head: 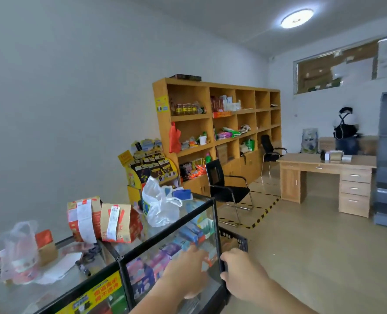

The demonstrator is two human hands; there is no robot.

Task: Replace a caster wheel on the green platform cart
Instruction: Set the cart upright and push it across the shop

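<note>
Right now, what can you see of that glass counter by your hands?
The counter is a glass case in a black frame, at lower left. Colourful boxes fill its shelves; a yellow sign shows at the front. On top sit paper bags and plastic bags. The right hand grips its corner post; the left hand, blurred, lies on the front pane.

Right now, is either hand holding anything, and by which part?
The right hand grips the glass display case by its black corner post. The left hand is blurred at the glass front; its hold cannot be told.
</note>
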